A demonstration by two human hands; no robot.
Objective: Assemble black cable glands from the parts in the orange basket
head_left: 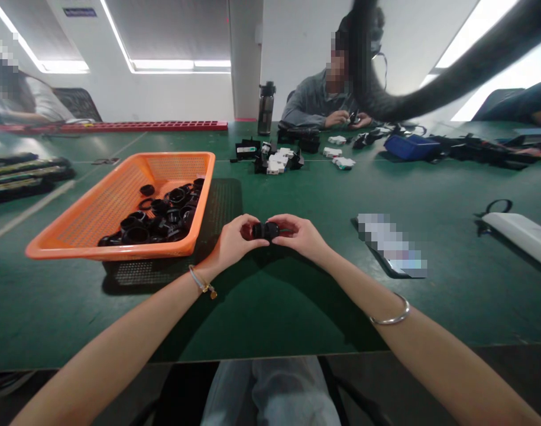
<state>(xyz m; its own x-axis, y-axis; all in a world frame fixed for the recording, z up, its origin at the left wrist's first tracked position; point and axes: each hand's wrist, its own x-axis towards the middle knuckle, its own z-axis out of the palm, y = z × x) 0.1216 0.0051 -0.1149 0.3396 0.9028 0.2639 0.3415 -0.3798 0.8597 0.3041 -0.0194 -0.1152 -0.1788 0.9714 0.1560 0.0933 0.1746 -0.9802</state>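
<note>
"Basket [114, 253], orange: state position and contents."

"It stands on the table [270, 319], just left of the left hand [232, 238]. Walls perforated, rim flared. Inside, black ring- and cup-shaped parts [175, 213] lie heaped toward the side nearer that hand; one small piece sits apart, behind the heap."

"Condition of the hands?"

"Left: fingers and thumb curled partway, pinching one end of a black cylindrical part [265, 231]. Right hand [303, 236]: a similar half-closed pinch at the other end. The part lies between the fingertips of both; whether it touches the tabletop cannot be told."

"Other containers?"

"A blue box [410, 147], well beyond the right hand and off to its right; contents cannot be made out. A dark bottle [265, 112] stands upright, well beyond both hands."

"Edges and room?"

"The table's near edge crosses on the person's side of both hands, with green tabletop between. Right of the right hand, tabletop extends as far as a phone [381, 248]; a white object [525, 236] lies farther right. Ahead of the hands, tabletop reaches to a cluster of black and white pieces [277, 160]."
</note>
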